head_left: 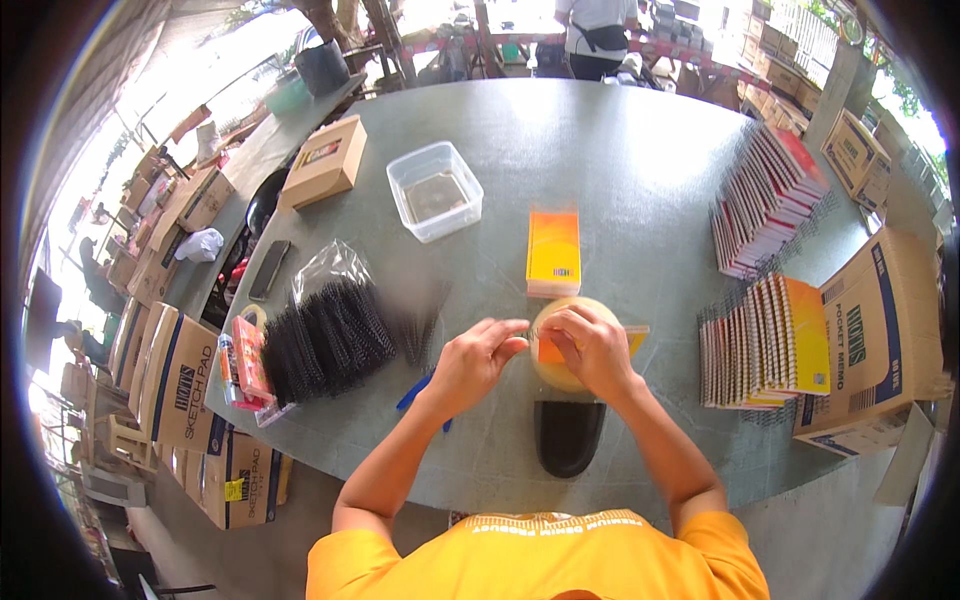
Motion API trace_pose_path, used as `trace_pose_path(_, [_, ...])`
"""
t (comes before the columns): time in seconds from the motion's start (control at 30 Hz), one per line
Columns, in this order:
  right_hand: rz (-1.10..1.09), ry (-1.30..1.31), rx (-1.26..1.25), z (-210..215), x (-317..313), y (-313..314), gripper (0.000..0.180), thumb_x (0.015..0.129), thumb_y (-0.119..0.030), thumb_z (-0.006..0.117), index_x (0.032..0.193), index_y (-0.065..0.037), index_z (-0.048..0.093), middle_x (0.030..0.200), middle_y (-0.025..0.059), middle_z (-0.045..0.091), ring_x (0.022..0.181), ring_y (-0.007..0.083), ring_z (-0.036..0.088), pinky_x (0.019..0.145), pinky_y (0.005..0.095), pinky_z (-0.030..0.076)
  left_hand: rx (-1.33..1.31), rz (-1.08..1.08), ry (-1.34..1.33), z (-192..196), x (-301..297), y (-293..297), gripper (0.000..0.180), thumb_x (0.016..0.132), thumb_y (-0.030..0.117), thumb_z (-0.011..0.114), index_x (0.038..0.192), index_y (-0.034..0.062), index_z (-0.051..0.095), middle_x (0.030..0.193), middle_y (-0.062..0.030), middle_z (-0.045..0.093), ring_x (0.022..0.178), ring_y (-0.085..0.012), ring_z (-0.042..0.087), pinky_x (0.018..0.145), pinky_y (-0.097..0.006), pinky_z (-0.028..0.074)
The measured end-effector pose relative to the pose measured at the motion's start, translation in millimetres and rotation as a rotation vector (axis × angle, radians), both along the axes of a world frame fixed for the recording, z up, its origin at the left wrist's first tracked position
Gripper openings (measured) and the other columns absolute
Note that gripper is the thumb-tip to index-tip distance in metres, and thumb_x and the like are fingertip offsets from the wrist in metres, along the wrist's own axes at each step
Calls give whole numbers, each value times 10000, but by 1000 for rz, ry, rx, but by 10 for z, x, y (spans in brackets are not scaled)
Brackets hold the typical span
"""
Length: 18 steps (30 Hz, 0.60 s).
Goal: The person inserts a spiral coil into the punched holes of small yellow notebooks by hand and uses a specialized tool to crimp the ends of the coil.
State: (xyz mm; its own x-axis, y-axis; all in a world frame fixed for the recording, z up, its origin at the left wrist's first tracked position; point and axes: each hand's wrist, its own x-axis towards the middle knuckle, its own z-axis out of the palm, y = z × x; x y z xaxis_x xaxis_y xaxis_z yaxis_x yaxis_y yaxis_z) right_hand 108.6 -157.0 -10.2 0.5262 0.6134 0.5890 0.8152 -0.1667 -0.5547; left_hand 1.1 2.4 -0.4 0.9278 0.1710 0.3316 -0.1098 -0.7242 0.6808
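A small orange-and-yellow notebook (637, 338) lies across a round pale-yellow object (562, 376), partly covered by my right hand. My right hand (592, 350) closes its fingers on this notebook. To its left, my left hand (478, 362) has thumb and forefinger pinched together at the notebook's left edge; anything between them is too small to make out. Just beyond, a stack of orange-and-yellow notepads (554, 250) sits on the table. A dark rounded block (569, 440) is on the near side of the round object. A blue pen (412, 393) is partly hidden by my left forearm.
Black spiral coils (328, 340) are heaped at left beside clear plastic. A clear plastic tub (435, 190) and a cardboard box (325, 160) stand farther back. Spiral-bound yellow notebooks (765, 345), red ones (768, 200) and a large carton (875, 340) line the right side.
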Motion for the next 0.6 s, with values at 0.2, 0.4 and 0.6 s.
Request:
trace_pose_path(0.2, [21,-106,-201,-32,-22,-46,193,825,-226,641,950,-93,577,842,83,662,786,270,641,677,386,483,116,-42,-63,48,44,60,145,826,107,629,958,48,635,868,-130,625,793,-296,605,697,-358,488])
trace_pose_path(0.4, [89,60,-266,68,-35,-61,174,835,-222,617,926,-79,575,852,107,660,798,294,633,655,399,486,182,-89,-1,67,67,73,163,806,173,656,867,37,591,804,-101,562,756,-314,570,684,-383,482])
trace_pose_path(0.6, [55,38,-143,93,1,-103,173,804,-188,637,931,-74,608,839,113,661,783,304,634,672,387,496,435,-213,107,-283,-116,-351,364,774,339,677,919,29,551,894,-93,557,854,-310,517,692,-431,465])
